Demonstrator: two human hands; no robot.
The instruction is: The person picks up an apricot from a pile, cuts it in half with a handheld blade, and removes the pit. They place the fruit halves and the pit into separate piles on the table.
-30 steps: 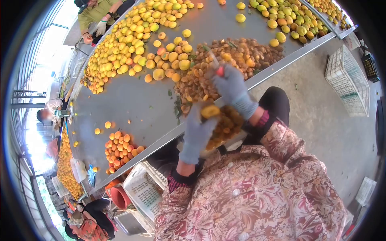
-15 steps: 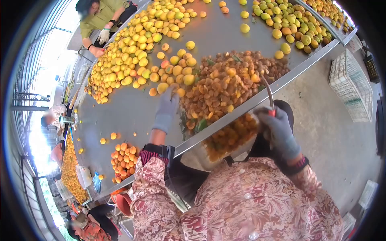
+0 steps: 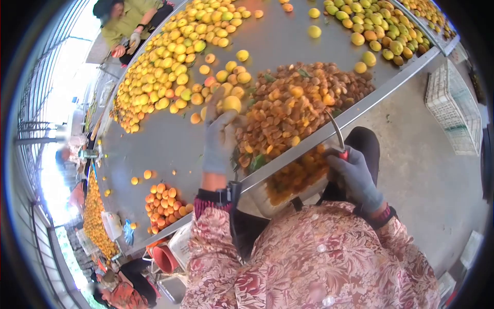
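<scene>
My left hand (image 3: pixel 218 135), in a grey glove, is closed around a yellow apricot (image 3: pixel 231 104) above the metal table, beside loose apricots. In my gloved right hand (image 3: pixel 356 174) is a curved knife (image 3: pixel 337 130) with a red handle, its thin blade pointing up over the table's front rim. Between the hands lies a heap of brown apricot pits (image 3: pixel 283 116) with some orange pulp and a few leaves. Below the rim, a tub of orange fruit pieces (image 3: pixel 296 180) is partly hidden by the table edge.
A large pile of yellow apricots (image 3: pixel 175 56) covers the far left of the metal table (image 3: pixel 139 147). Greener fruit (image 3: pixel 381 26) is heaped at the far right. Orange apricots (image 3: pixel 163 206) lie near left. A white crate (image 3: pixel 450 105) stands right. A co-worker (image 3: pixel 128 26) is across the table.
My left hand has gone from reaching among the loose apricots to gripping one, now turned slightly toward me. My right hand and knife have dropped a little.
</scene>
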